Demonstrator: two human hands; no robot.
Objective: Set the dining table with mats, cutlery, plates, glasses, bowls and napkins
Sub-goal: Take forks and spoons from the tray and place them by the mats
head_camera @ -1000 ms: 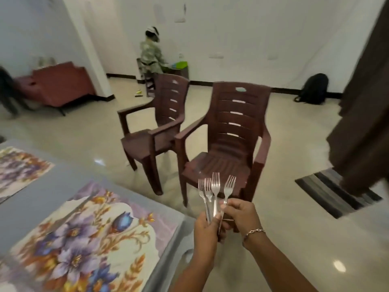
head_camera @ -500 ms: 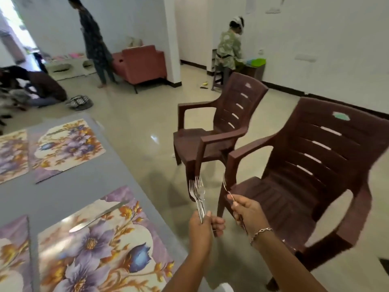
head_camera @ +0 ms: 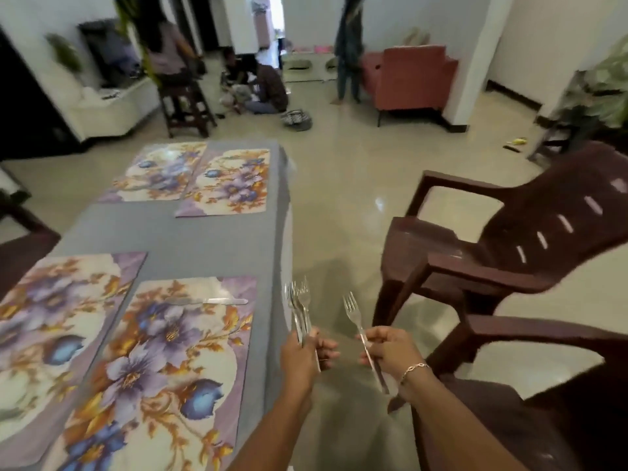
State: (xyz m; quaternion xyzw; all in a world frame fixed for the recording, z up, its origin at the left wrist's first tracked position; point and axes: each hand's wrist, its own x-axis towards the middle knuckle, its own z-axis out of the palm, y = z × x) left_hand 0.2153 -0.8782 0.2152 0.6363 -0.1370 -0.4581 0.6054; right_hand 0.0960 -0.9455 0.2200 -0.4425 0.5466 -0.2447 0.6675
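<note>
Beside the surface [head_camera: 204, 239], the left grip [head_camera: 303, 360] clutches bundled forks [head_camera: 299, 305]. Farther out, the right grip [head_camera: 390, 351] pinches one fork [head_camera: 352, 312].

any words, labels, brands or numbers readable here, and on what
None can be read.
placemats: flower prints only, no words.
pale sticker on the brown chair: too blurred to read.
forks: no legible stamp.

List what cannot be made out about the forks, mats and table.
Head view only.
- Bundle of forks in the left hand: overlapping, blurred tines hide the count.
- Single fork in the right hand: fingers cover mid-handle.
- Near-left mat: cut by the left edge.
- Near-right mat: cut by the bottom edge.
- Knife on it: glare washes out one end.
- Table: near end out of frame.
</note>
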